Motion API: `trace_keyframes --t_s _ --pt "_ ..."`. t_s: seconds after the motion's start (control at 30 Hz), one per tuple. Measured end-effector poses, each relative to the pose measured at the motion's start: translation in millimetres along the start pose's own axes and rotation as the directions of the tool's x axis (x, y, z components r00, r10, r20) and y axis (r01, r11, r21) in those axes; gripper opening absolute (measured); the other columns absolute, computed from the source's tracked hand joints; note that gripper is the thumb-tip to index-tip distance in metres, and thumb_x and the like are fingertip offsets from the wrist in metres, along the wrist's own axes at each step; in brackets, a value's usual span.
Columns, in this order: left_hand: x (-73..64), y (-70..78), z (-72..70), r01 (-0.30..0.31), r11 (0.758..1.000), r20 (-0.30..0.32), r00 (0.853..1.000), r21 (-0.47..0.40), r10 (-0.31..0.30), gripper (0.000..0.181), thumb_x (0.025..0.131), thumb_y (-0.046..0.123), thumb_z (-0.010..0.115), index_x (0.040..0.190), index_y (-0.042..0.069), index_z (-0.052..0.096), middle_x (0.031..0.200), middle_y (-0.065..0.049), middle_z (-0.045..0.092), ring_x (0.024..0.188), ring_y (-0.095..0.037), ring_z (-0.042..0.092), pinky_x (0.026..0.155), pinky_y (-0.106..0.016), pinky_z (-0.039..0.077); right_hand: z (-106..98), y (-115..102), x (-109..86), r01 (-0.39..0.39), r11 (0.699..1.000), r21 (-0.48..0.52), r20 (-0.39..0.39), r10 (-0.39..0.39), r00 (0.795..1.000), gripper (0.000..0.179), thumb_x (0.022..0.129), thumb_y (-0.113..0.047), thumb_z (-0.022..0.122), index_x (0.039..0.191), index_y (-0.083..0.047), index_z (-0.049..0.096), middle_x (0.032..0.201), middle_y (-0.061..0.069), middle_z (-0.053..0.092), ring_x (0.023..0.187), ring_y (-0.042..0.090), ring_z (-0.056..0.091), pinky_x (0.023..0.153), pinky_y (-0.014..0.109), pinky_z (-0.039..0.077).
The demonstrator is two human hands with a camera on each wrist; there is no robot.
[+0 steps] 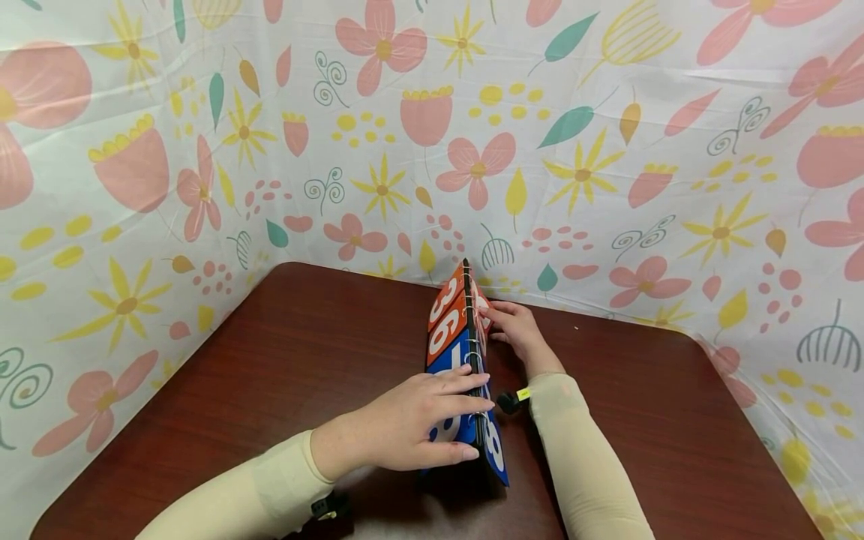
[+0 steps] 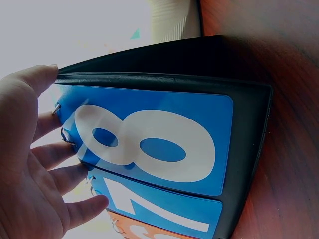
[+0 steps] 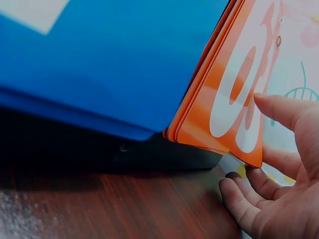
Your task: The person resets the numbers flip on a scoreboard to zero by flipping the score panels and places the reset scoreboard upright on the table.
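A tabletop flip scoreboard (image 1: 442, 319) stands like a tent, with orange and blue number cards hung on metal rings along its black ridge. Across the near end of that ridge lies my left hand (image 1: 415, 416), its fingers spread and fairly straight, touching the rings. In the left wrist view the near blue card (image 2: 172, 169) shows a white 8. My right hand (image 1: 518, 330) is at the far right side of the scoreboard. In the right wrist view its thumb presses the front of an orange number card (image 3: 199, 124) while fingers sit behind the lower corner, pinching it.
A dark reddish-brown wooden table (image 1: 324, 337) carries the scoreboard. Flower-printed cloth (image 1: 418, 187) hangs behind the table and along its sides. Small black devices (image 1: 508, 403) are strapped at both wrists over pale sleeves.
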State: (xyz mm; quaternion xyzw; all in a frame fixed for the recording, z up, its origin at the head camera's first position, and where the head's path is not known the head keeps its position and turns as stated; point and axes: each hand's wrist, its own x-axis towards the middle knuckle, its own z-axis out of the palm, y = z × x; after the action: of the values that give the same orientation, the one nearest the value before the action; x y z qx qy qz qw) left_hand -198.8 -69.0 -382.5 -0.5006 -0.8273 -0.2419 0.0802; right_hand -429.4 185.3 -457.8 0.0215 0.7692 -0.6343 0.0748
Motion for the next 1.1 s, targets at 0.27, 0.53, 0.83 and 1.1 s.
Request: trace_keyframes --t_s 0.27,0.53,0.83,1.1 --pt "-0.2 0.1 0.8 -0.004 1.0 0.0 1.0 0.003 0.004 0.054 0.102 0.053 0.056 0.151 0.029 0.053 0.165 0.003 0.039 0.157 -0.023 0.031 0.124 -0.049 0.037 -1.6 1.9 -2.1 0.015 1.0 0.026 -0.022 -0.014 1.0 0.047 0.096 -0.03 0.074 0.135 -0.007 0.061 0.133 0.013 0.059 0.093 0.016 0.067 0.083 0.036 0.063" --pt "-0.4 0.3 2.3 -0.003 1.0 -0.001 1.0 0.004 0.003 0.054 0.103 0.053 0.055 0.15 0.027 0.054 0.166 0.003 0.039 0.158 -0.022 0.031 0.124 -0.048 0.036 -5.2 -3.6 -3.1 0.034 0.984 0.174 -0.183 -0.002 0.983 0.025 0.097 -0.015 0.069 0.119 -0.012 0.057 0.121 0.009 0.06 0.079 0.015 0.067 0.07 0.031 0.062" --pt "-0.3 1.0 1.9 0.001 1.0 -0.002 1.0 0.0 -0.001 0.054 0.103 0.053 0.055 0.15 0.028 0.053 0.166 0.004 0.038 0.158 -0.021 0.03 0.123 -0.05 0.037 -20.6 -26.6 -9.1 0.045 0.836 0.547 -0.169 0.057 0.984 0.049 0.102 -0.013 0.063 0.149 -0.015 0.048 0.132 0.0 0.052 0.104 0.015 0.063 0.071 0.026 0.063" --pt "-1.1 -0.5 1.8 -0.019 1.0 -0.01 1.0 -0.003 0.019 0.054 0.103 0.052 0.056 0.15 0.025 0.054 0.166 0.002 0.039 0.157 -0.024 0.032 0.124 -0.048 0.036 -27.2 -48.3 -25.1 0.033 0.622 0.782 0.004 -0.057 0.998 0.064 0.106 -0.015 0.057 0.163 -0.023 0.03 0.16 0.006 0.039 0.107 0.018 0.073 0.083 0.034 0.064"
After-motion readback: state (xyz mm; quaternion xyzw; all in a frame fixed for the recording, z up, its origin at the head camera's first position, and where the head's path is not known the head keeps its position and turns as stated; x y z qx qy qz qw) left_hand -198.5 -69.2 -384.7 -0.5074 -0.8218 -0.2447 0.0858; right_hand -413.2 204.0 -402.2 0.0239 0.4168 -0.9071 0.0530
